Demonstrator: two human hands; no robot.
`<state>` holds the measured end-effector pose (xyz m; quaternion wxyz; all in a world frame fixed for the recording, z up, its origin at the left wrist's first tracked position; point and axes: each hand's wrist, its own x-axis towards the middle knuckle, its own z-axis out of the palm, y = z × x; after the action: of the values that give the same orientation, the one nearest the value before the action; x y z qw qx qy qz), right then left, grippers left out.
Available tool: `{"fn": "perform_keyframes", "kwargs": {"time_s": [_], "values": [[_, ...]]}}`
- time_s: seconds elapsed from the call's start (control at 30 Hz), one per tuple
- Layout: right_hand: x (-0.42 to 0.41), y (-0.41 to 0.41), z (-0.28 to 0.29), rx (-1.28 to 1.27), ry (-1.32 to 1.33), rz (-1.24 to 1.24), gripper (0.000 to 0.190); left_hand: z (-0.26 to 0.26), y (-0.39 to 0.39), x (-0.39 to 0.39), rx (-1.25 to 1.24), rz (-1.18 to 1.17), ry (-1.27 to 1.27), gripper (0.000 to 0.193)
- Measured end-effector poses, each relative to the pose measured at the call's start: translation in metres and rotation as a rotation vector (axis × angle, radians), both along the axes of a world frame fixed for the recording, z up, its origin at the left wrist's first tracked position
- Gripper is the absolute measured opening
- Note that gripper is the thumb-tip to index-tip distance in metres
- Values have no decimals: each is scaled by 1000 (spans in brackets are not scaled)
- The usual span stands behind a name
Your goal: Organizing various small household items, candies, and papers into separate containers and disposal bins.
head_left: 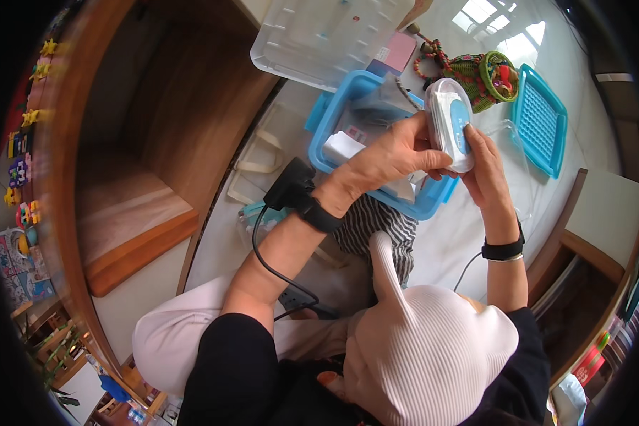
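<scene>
Both hands are raised over a blue plastic bin point(425, 209). They hold a clear oval plastic case point(450, 125) with folded white contents and a blue label bearing writing. My left hand point(399, 152) grips the case's lower left side, its thumb across the near end. From the right, my right hand point(484, 162) presses its thumb against the case, its other fingers partly hidden underneath. Inside the bin sit a grey zip pouch point(386, 101) and white paper-like items point(342, 146); my left forearm covers part of them.
A translucent storage box point(319, 42) and pink box point(399, 50) stand beyond the bin. Rightward are a green woven basket point(466, 74) and turquoise tray point(540, 120). Cream ribbed fabric point(431, 351) bulges before my torso, near striped cloth point(375, 223). A wooden cabinet point(144, 223) borders the left.
</scene>
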<state>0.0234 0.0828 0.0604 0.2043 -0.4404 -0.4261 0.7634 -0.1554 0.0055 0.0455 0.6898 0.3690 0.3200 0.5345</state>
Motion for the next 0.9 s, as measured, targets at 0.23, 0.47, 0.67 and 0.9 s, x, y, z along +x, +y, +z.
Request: {"fn": "perform_keyframes", "kwargs": {"time_s": [0.23, 0.47, 0.67, 0.9], "values": [[19, 13, 10, 273, -167, 66, 43, 12, 0, -21, -152, 48, 342, 28], [8, 13, 0, 608, -467, 538, 35, 24, -3, -82, -87, 128, 847, 21], [-33, -17, -38, 1031, -792, 694, 26, 6, -12, -72, -46, 12, 1142, 20], [-45, -33, -37, 1264, -979, 621, 24, 5, 12, -42, 200, 678, 1282, 39]]}}
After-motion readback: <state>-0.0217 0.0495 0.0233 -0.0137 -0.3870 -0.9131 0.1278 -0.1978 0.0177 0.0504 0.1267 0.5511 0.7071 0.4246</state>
